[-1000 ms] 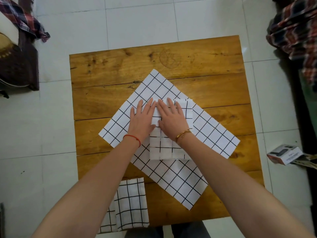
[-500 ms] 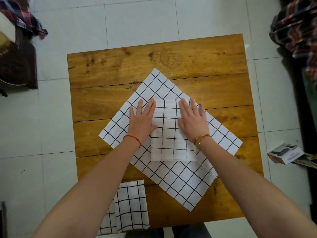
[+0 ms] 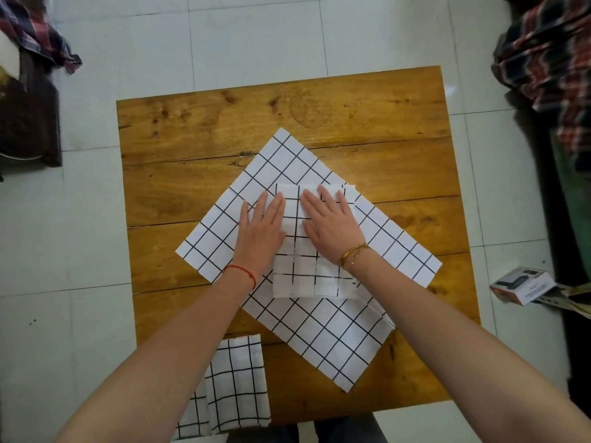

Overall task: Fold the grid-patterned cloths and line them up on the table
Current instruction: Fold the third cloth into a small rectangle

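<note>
hands flat, fingers straight: left hand (image 3: 263, 226) and right hand (image 3: 331, 226) press the folded cloth (image 3: 311, 276) (atop an unfolded cloth (image 3: 319, 330)) mid-worktop (image 3: 192, 129).

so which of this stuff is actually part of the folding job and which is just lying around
Part of the job:
- folded cloth under the left hand and right hand
- spread cloth beneath it
- folded cloths at the near edge
- wooden table

Lying about:
- small box on the floor
- plaid fabric, right
- plaid fabric, left
</note>
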